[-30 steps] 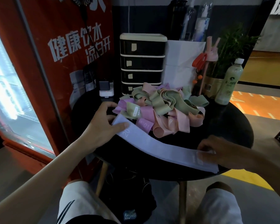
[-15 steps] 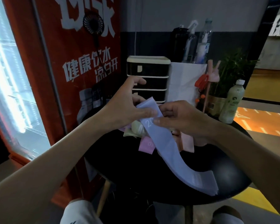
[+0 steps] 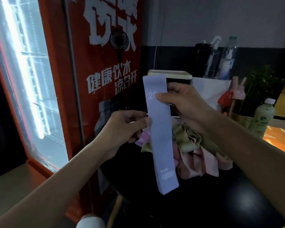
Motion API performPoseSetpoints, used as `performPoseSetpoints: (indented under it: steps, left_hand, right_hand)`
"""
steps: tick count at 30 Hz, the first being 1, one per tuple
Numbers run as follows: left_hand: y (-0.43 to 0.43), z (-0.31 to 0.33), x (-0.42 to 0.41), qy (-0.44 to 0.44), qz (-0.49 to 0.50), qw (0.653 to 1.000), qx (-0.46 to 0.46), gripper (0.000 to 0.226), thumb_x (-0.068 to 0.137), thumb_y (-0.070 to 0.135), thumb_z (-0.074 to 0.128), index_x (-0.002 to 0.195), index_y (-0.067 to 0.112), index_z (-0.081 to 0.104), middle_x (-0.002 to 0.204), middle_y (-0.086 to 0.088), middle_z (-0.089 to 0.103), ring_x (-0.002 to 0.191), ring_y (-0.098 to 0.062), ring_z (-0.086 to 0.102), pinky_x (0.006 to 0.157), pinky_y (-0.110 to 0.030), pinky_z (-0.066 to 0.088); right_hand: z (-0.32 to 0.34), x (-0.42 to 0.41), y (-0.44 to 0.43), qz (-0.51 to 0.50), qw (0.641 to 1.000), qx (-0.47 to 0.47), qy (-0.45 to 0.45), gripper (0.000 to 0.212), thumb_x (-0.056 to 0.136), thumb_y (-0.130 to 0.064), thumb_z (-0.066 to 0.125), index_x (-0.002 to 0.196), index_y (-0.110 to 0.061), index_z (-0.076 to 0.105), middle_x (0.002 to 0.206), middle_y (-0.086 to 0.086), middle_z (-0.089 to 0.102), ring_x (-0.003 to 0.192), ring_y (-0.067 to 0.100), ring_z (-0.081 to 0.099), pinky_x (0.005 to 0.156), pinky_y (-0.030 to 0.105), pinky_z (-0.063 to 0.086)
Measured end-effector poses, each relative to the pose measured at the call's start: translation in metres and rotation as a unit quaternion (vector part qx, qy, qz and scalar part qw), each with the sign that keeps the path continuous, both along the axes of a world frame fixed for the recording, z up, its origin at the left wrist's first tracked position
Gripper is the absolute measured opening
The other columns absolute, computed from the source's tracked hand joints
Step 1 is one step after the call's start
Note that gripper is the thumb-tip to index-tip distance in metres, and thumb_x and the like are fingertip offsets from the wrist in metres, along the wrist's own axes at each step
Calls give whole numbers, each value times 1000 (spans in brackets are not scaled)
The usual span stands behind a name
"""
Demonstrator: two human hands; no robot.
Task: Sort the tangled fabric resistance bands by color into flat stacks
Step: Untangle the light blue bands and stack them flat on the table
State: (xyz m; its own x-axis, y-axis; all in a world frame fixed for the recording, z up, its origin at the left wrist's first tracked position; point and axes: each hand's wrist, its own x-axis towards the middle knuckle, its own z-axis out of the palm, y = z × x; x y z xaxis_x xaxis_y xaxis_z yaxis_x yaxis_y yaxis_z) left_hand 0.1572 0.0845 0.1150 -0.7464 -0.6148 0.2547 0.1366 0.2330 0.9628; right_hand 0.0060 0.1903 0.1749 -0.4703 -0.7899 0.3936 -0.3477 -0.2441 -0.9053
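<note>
— Hanging upright over the table (image 3: pixel 204 203), the lilac band (image 3: pixel 160 137) was pinched near its top by the right hand (image 3: pixel 184 104).
— And the left hand (image 3: pixel 122 129)?
— Closed on its edge lower down, seemingly — the pile (image 3: pixel 196 145) lay behind.

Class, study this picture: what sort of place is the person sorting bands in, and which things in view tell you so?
Probably a gym or fitness studio lobby. A lit drinks fridge stands beside a small round table piled with fabric exercise bands, and an orange sports-style floor shows behind.
</note>
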Motion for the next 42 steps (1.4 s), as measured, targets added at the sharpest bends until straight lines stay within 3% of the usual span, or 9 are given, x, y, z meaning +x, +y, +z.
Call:
performPoseSetpoints:
  steps: [5,10,16,20,24,27,33,37,42]
  left_hand:
    - [-26,7,0,27,23,998,56,19,94,15,66,108,4,71,76,-8,69,50,-14,60,41,-22,44]
    - [-64,14,-10,59,43,995,72,13,94,11,65,101,2,70,85,-15,73,69,-22,72,76,-35,62]
    - [-91,22,-19,93,53,994,26,17,94,12,65,107,2,68,97,-23,72,80,-28,73,86,-42,60]
    - [-74,5,-5,71,49,996,22,18,92,10,66,106,-1,69,99,-24,72,80,-29,73,84,-39,61]
    - [-38,-34,21,10,38,994,98,16,88,9,70,101,-2,70,92,-23,74,76,-31,74,76,-36,63]
    - [-15,-62,38,-48,26,989,138,17,87,12,71,99,-2,70,90,-21,75,80,-37,74,77,-40,63]
    - [9,-90,53,-119,28,975,186,17,91,14,69,97,-1,68,73,-20,72,62,-28,72,67,-37,63]
    - [0,-97,59,-156,80,978,111,20,93,27,67,90,8,74,58,-6,64,47,-19,58,48,-29,50]
    - [-35,-106,47,-115,154,981,28,14,96,27,64,86,27,74,82,3,73,80,-16,70,68,-30,57]
  right_hand:
    - [9,2,-42,2,1000,-15,4,18,88,-11,70,105,-7,69,98,5,75,91,17,72,79,28,57]
    - [15,5,-81,8,1000,-27,-12,26,87,-10,70,112,-5,66,100,6,75,89,15,72,70,22,55]
    - [31,3,-98,2,999,-37,10,21,86,-12,71,106,-13,66,100,3,74,91,13,72,73,22,55]
    - [14,7,-82,10,1000,-13,17,24,85,-9,71,109,-10,67,99,3,74,89,12,72,69,18,54]
    - [-29,15,-57,27,997,61,-32,21,84,-9,72,105,-6,69,96,9,75,89,18,72,76,35,59]
    - [-65,18,-43,51,986,122,-99,21,84,-9,72,105,-6,69,94,5,75,85,13,72,65,24,56]
    - [-116,26,-32,43,974,166,-145,26,84,-14,73,109,-9,69,104,7,74,102,26,69,102,50,47]
    - [-129,32,-37,48,968,186,-162,25,87,-12,68,112,-6,66,107,10,73,103,27,69,100,46,50]
    - [-141,34,-51,19,968,202,-147,21,89,-14,68,106,-3,68,103,11,74,97,27,71,87,39,55]
